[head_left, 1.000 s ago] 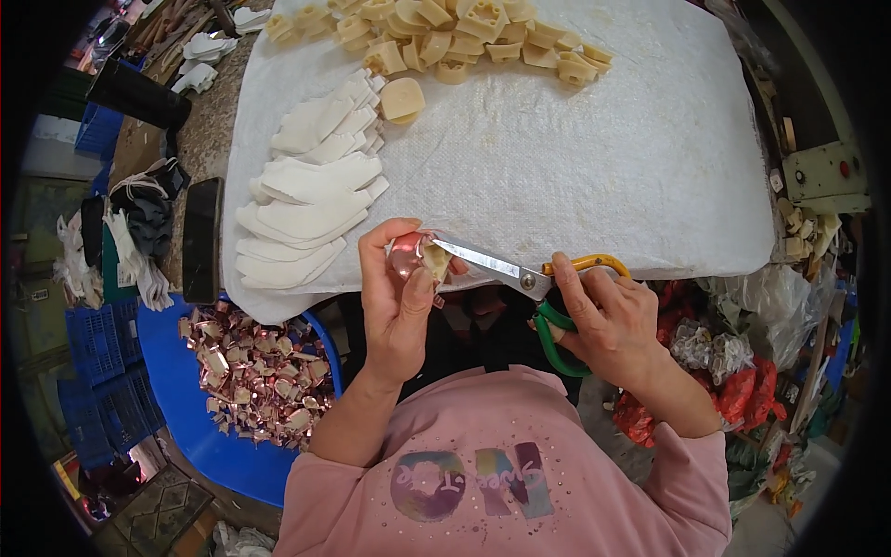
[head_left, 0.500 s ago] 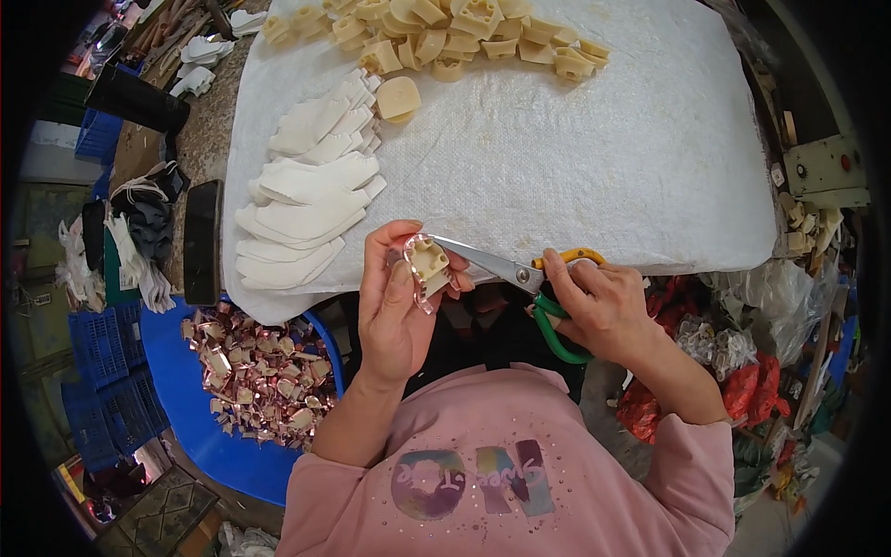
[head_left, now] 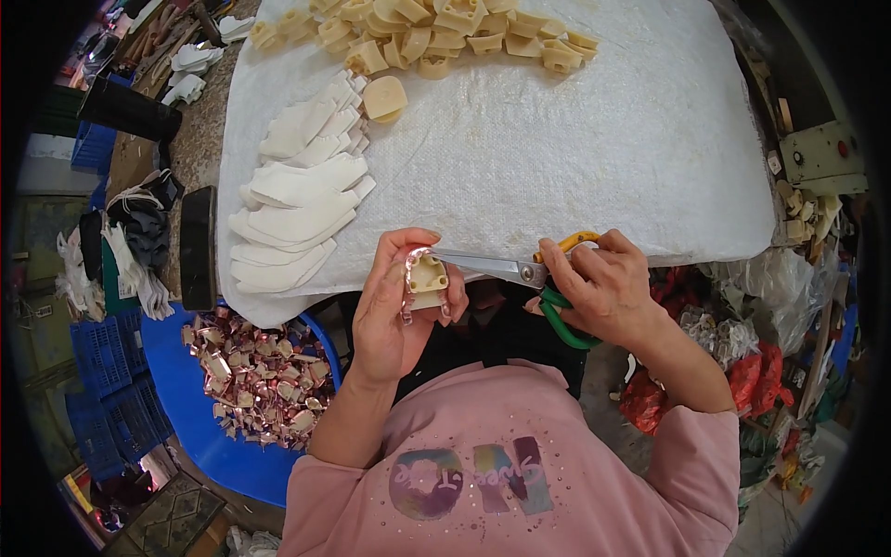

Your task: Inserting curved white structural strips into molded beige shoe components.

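Observation:
My left hand [head_left: 382, 320] is closed round a small cream moulded block [head_left: 428, 276], hollow side facing me, with shiny pink film sticking up around its edges. My right hand [head_left: 608, 295] grips a pair of scissors [head_left: 499, 266] by one yellow and one green handle. Their blades point left and their tips reach the film at the block's upper edge. The blades look nearly closed; whether film lies between them I cannot tell. Both hands are just off the near edge of the white-covered table [head_left: 557, 167].
Bare cream blocks [head_left: 436, 37] are heaped at the table's far side. White fabric-like pieces [head_left: 297, 209] lie overlapping on the left, beside a black phone [head_left: 199, 246]. Below stands a blue tub [head_left: 176, 399] holding pink-wrapped blocks [head_left: 269, 381]. Red and clear plastic bags [head_left: 761, 376] lie at right.
The block has turned in my left hand, so its hollow side shows more squarely. The scissors have swung nearer to level, and their blades have come closer together.

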`<state>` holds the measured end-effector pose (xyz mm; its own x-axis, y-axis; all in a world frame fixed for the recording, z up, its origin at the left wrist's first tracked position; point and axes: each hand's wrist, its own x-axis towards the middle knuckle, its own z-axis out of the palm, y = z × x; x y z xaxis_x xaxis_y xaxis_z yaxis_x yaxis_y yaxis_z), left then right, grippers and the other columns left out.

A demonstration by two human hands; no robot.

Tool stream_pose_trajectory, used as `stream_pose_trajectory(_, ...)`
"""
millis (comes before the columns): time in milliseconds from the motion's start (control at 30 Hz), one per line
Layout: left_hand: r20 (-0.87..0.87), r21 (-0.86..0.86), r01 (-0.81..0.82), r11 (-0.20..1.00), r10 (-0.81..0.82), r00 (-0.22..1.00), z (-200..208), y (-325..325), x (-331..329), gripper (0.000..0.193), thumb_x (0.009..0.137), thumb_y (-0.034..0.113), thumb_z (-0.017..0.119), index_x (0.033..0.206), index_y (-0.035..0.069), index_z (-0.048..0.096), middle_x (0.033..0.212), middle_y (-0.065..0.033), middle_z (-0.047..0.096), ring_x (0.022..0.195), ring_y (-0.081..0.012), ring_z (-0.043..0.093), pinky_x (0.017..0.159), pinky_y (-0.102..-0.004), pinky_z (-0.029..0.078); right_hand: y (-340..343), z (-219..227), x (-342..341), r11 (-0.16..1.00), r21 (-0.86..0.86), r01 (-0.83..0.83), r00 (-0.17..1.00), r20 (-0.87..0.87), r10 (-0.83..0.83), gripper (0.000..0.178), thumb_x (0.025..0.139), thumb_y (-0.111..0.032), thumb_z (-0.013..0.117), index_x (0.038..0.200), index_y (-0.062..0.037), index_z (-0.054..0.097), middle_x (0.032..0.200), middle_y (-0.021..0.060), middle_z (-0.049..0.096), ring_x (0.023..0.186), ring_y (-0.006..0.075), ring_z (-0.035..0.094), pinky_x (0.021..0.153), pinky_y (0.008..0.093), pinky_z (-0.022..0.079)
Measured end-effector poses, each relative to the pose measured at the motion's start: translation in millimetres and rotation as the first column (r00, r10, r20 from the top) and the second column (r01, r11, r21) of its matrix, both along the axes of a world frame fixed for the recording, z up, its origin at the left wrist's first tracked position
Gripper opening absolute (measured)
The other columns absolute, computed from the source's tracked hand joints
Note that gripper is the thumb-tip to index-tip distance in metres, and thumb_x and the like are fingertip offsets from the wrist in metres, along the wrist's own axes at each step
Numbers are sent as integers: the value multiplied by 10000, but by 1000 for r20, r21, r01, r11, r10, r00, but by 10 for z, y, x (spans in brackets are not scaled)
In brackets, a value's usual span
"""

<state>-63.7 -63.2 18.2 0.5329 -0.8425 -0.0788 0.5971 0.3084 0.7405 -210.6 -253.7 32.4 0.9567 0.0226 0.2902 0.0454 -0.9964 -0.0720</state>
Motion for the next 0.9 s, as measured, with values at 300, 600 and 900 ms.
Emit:
stream_pose_trajectory(300,-78,-22,-11,1000,9,997,-48,70,107,366,973,313,269,1184,47,404,677,-104,477,554,-160,401,544,-314,350,-19,12,-144,973,229,-21,998,-46,32,656,562,-401,791,1100,-90,583,611,6,460,561,168,497,664,330,383)
stream_pose_trajectory(600,57,77,-161,984,157,986,-44,416,248,373,968,297,299,1201,29,414,707,-106,498,579,-149,432,555,-292,373,-635,-202,-754,720,455,524,800,26,-599,533,665,-142,762,1170,-142,592,724,12,533,649,170,498,636,297,406)
stream_pose_trajectory(900,986,162,-986,35,33,163,-242,1996,545,345,911,123,468,1238,16,495,1113,-144,530,981,-218,511,852,-317,402,-2894,-478,-2280,449,-125,885,462,115,-879,352,853,-59,542,1199,-108,584,1105,108,584,982,211,573,836,351,459)
